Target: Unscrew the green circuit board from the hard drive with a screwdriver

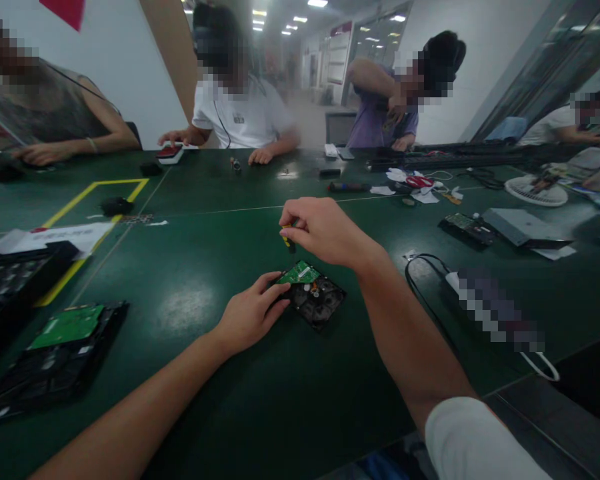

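Observation:
A hard drive (320, 303) lies flat on the green tabletop in front of me, a green circuit board (300, 272) on its far left part. My left hand (253, 312) grips the drive's left edge, its fingers at the board and its thumb lower on the side. Above the far edge of the drive, my right hand (325, 230) is closed around a small yellow-and-black screwdriver (287, 240), which points downward. Its tip is too small and dark to make out, so I cannot tell whether it touches the board.
At the left lie more hard drives (55, 367) and a black tray (23, 283) beside paper and yellow tape. To the right are a cable (420, 287), a grey metal box (523, 227), another drive (467, 228) and a white fan grille (535, 192). Several people sit across the table.

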The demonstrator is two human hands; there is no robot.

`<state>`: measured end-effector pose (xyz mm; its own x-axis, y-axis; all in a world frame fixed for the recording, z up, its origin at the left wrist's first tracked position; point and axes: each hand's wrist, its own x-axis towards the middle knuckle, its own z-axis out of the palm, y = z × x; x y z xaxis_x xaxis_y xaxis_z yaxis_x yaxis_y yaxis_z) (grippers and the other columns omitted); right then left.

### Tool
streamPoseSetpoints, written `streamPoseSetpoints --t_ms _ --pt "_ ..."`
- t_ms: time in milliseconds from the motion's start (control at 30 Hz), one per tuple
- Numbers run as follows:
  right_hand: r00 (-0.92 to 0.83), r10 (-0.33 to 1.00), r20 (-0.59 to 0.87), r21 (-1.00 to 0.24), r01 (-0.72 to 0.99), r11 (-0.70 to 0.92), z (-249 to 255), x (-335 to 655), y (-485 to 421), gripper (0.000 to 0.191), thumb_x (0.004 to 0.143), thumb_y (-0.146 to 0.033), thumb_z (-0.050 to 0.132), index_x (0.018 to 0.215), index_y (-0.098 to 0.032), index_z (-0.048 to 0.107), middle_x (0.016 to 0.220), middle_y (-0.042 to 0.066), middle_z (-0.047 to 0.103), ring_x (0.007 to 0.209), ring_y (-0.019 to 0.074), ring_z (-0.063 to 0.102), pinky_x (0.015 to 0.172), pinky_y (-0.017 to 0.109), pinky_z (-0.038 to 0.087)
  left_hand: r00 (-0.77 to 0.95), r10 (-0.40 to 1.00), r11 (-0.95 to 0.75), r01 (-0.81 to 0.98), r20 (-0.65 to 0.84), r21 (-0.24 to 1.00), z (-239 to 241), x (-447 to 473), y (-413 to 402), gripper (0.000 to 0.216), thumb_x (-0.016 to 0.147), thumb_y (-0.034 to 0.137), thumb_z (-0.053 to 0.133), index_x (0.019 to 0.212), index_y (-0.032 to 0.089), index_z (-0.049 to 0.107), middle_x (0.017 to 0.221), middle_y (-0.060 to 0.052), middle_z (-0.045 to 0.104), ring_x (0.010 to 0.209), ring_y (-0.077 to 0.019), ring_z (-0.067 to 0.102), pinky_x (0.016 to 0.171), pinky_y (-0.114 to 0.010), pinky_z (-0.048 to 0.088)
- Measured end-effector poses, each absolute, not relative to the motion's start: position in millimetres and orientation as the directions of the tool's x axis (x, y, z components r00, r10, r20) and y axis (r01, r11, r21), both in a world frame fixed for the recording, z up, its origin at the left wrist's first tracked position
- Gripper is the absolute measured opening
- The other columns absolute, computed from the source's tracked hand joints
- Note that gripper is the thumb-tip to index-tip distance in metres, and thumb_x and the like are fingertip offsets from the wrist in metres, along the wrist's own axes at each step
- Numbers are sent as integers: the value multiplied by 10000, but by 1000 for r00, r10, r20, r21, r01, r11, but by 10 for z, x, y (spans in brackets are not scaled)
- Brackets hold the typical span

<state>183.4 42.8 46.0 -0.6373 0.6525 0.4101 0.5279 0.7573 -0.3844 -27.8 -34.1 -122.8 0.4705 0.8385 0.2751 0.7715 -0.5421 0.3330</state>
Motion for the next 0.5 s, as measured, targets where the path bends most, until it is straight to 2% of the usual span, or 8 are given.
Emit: streamPoseSetpoints --t_ms 267,500 --pt "-635 676 374 -333 589 736 520 1936 391 97 923 -141 607 919 -154 703 941 58 728 852 179 619 790 298 369 469 845 -533 778 258 331 -1190 -279 -359 397 1070 462 462 1397 288 605 1533 -101 524 1163 -277 701 930 -459 636" --pt "-592 696 407 -328 616 716 467 1962 465 43 900 -182 654 927 -152 670 944 67 708 849 195 611 793 315 381 480 832 -552 762 278 338 -1179 -279 -368 402 1072 450 465 1409 277 601 1529 -116 527 1183 -285 695 946 -473 634"
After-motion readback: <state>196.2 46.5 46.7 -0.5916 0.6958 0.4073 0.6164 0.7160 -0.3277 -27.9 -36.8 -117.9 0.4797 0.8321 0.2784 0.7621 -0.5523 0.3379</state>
